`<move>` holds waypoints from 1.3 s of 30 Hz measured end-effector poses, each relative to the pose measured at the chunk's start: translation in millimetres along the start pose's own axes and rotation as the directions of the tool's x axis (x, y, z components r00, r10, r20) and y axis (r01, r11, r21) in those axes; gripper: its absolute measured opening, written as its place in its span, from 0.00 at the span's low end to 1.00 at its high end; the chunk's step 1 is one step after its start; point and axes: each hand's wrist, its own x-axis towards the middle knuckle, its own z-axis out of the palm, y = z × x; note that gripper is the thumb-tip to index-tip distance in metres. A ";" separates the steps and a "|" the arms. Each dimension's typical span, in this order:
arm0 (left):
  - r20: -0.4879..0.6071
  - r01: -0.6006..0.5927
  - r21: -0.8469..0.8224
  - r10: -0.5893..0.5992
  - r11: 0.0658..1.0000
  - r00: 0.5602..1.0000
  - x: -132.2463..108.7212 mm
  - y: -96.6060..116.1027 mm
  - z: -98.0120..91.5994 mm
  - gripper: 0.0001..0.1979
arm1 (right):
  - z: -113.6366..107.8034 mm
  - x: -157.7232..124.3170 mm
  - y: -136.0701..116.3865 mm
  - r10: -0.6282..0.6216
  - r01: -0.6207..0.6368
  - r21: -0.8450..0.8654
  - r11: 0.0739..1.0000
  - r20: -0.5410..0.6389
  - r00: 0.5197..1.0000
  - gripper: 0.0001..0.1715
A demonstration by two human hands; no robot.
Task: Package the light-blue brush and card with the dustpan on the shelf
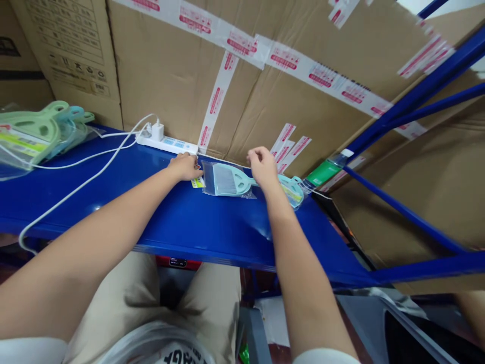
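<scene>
A pale blue plastic comb-like scoop in a clear bag [227, 179] lies on the blue shelf [182, 222]. My left hand [185, 167] is closed on the bag's left end, by its yellow label. My right hand [262, 166] is closed over the scoop's handle at the right. A second pale blue piece [291, 189] lies just right of my right wrist.
A white power strip [166, 144] with a plug and white cables [87, 177] lies at the shelf's back. A stack of green and blue bagged scoops [34, 134] sits far left. Taped cardboard boxes [265, 76] stand behind. Blue shelf struts [417, 96] rise at the right.
</scene>
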 end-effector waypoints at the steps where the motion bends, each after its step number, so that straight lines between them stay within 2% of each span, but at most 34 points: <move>1: 0.006 0.020 0.002 -0.020 1.000 1.000 -0.1 1.5 0.3 0.29 | -0.4 6.5 5.2 0.087 -0.096 -0.076 0.993 -0.104 0.991 0.14; 3: 0.011 0.054 -0.004 -0.054 0.999 0.999 1.2 3.6 1.3 0.31 | 0.5 8.0 11.7 0.251 -0.290 -0.204 0.935 -0.197 0.948 0.05; 5: 0.013 0.067 -0.013 -0.067 0.998 0.998 3.4 4.1 2.0 0.31 | 0.8 3.0 16.3 0.350 -0.402 -0.279 0.872 -0.218 0.911 0.06; 12: 0.006 0.070 -0.067 -0.069 0.995 0.998 6.4 -4.3 -2.6 0.33 | 8.3 1.6 39.9 0.479 -0.496 -0.286 0.820 -0.129 0.868 0.05; 16: -0.001 0.058 -0.115 -0.058 0.992 0.998 6.9 -11.6 -8.9 0.33 | 15.9 3.5 44.9 0.516 -0.513 -0.252 0.821 -0.059 0.855 0.07; 20: -0.064 0.070 -0.202 -0.085 0.977 0.994 7.3 -20.9 -18.7 0.26 | 17.5 3.0 44.5 0.520 -0.516 -0.207 0.831 -0.037 0.853 0.07; 22: -0.094 0.114 -0.164 -0.131 0.980 0.987 7.0 -24.0 -22.3 0.26 | 17.3 2.8 45.6 0.521 -0.515 -0.193 0.835 -0.022 0.853 0.07; 25: -0.030 0.184 -0.053 -0.186 0.981 0.982 6.1 -23.3 -22.0 0.32 | 17.2 2.5 48.7 0.508 -0.501 -0.173 0.848 -0.003 0.862 0.05; 30: -0.005 0.132 0.031 -0.132 0.991 0.991 7.3 -15.2 -12.8 0.33 | 16.6 1.8 48.7 0.488 -0.478 -0.168 0.862 0.021 0.872 0.06; 36: 0.081 -0.034 -0.109 0.043 0.993 0.996 11.6 -19.8 -10.4 0.31 | 14.4 0.5 40.3 0.505 -0.491 -0.194 0.849 0.030 0.862 0.07; 39: 0.068 -0.005 -0.087 0.011 0.996 0.998 11.4 -23.2 -13.4 0.33 | 13.8 0.3 38.4 0.504 -0.489 -0.189 0.852 0.042 0.862 0.07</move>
